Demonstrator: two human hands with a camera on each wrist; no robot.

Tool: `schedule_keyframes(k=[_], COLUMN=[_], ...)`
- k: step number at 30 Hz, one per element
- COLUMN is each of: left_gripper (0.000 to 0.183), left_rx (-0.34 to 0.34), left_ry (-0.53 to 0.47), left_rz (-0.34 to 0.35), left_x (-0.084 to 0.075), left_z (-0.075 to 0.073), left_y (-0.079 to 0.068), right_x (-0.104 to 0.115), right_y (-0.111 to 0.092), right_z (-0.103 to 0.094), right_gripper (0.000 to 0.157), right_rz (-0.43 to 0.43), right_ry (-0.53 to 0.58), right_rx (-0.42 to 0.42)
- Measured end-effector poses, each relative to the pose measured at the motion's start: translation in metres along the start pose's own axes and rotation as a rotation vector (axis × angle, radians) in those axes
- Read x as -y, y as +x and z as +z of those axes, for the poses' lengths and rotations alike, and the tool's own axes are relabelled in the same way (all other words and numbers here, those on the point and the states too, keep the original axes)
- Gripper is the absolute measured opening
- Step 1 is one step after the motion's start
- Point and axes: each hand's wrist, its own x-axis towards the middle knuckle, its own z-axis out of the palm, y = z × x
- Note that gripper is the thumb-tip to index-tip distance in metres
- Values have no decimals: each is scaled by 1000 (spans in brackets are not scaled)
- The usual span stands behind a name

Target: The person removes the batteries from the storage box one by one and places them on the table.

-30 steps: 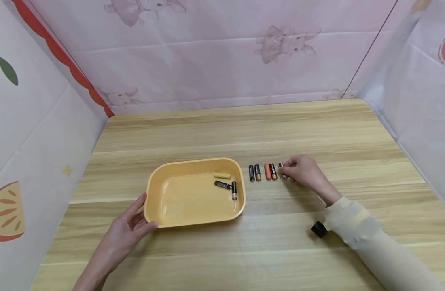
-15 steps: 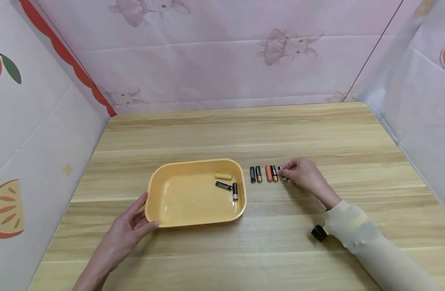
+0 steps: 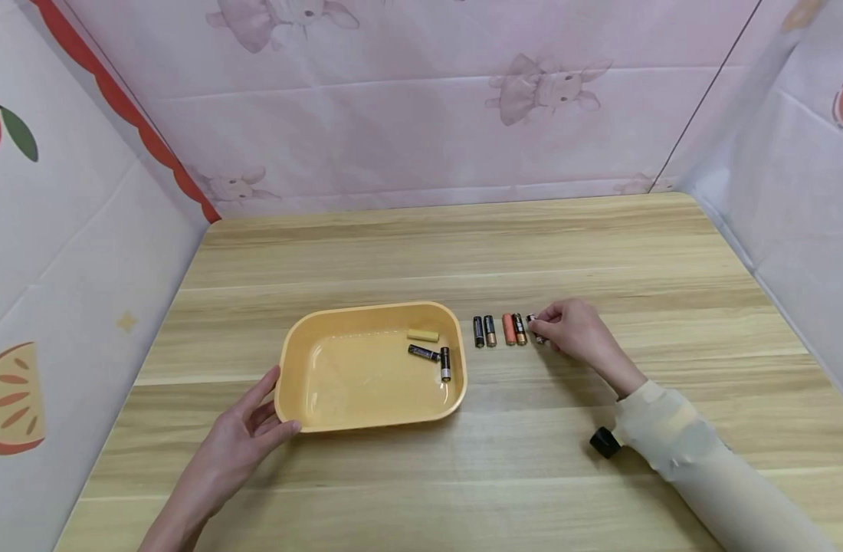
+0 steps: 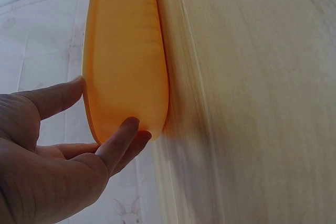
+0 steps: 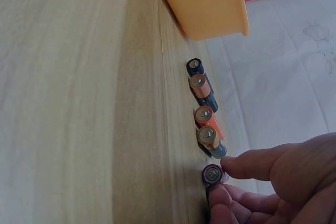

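In the head view, my left hand [image 3: 238,441] holds the near left corner of a yellow plastic tub [image 3: 369,423], thumb and fingers spread around the corner. The left wrist view shows the fingers against the tub's outer wall [image 4: 123,40]. My right hand [image 3: 576,333] pinches a dark battery [image 5: 212,173] between thumb and fingers at the right end of a row. To its left lie a black-and-copper battery [image 3: 519,328], an orange battery [image 3: 508,329] and two dark batteries [image 3: 484,331]. Inside the tub are a yellow battery [image 3: 423,335] and two black batteries [image 3: 445,363].
Everything stands on a light wooden table [image 3: 408,261]. Printed cloth walls [image 3: 408,138] enclose it at the back and both sides. A small black block [image 3: 605,442] sits by the right sleeve [image 3: 670,429].
The head view has shifted slightly since the first frame. Both hands, the tub and the batteries otherwise keep nearly the same places; the right hand still pinches its battery.
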Motion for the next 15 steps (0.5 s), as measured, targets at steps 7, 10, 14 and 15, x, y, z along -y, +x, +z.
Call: schedule_keyframes(k=[7,10,14,15], left_gripper=[91,91,92,92], left_rx=[3,6,7,6], left_ry=[-2,-10,-10,-9], left_rz=[-3,-2,0,0], left_x=[1,1,0,0], left_z=[0,0,0,0], left_y=[0,0,0,-1], right_x=[0,0,0,0], right_y=[1,1,1,1], right_z=[1,1,1,0], right_gripper=[25,25,24,25], right_rz=[0,0,9,14], right_ry=[-3,-1,-3,-6], right_rx=[-8,-8,-5,-6])
